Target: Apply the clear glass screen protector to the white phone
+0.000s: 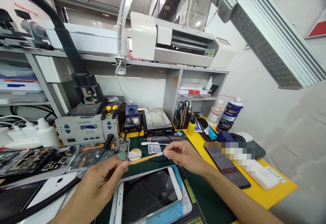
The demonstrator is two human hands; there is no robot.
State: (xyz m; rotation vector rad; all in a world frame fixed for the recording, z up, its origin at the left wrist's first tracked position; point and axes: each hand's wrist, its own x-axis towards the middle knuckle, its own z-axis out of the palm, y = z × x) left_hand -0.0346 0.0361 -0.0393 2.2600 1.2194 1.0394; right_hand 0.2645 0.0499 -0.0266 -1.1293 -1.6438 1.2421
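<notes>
A grey shelf unit spans the back, and below it runs the yellow counter. On the unit's top board stands a white plotter. A green mat covers the counter's middle, and an LED lamp hangs at upper right. The grey rework station stands at the back left, with yellow-and-black cutters on top.

The person's two hands are raised over the mat, both grasping one slim gold-coloured tool: the left hand pinches its left end between thumb and fingers, the right hand its paler right end. Just below them lies a white-framed smartphone, its dark screen upward, on a blue-and-white sheet. At the right, a black smartphone rests on the yellow surface, beside a white strip that is partly blurred. Behind it a blue spray can stands next to a clear bottle. A small yellow bottle stands near the scissors. The gold-coloured tool itself is held between the hands, tilted slightly up toward the right, with a white round tin just behind it.
</notes>
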